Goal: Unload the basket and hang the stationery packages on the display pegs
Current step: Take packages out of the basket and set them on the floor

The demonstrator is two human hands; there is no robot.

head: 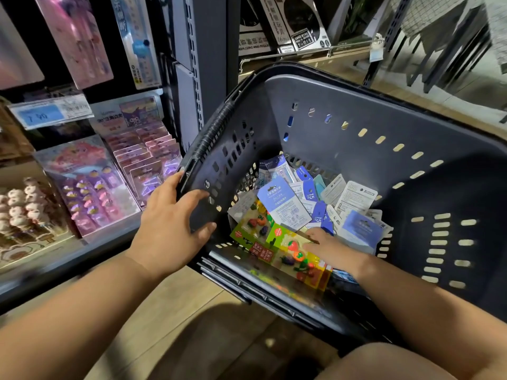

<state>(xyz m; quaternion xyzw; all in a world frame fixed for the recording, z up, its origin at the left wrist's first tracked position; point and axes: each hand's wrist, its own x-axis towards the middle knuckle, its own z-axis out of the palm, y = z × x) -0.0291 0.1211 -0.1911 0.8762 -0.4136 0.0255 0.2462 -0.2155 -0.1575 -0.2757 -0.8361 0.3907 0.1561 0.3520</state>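
Observation:
A dark grey plastic basket (356, 111) fills the middle and right of the view, tilted toward me. Several stationery packages lie in a pile at its bottom, among them blue and white cards (284, 201) and green-yellow packs of fruit-shaped erasers (290, 250). My left hand (175, 229) grips the basket's near left rim, thumb inside the wall. My right hand (333, 249) reaches down into the basket, its fingers lying on the fruit eraser packs and touching the blue cards; the fingertips are partly hidden, and I cannot tell whether they hold a pack.
A display shelf on the left carries pink and purple hanging packages (142, 154) and a blue price tag (44, 113). A grey slotted upright (194, 64) stands between shelf bays. Boxed goods (299, 23) sit on a shelf behind the basket. Wooden floor lies below.

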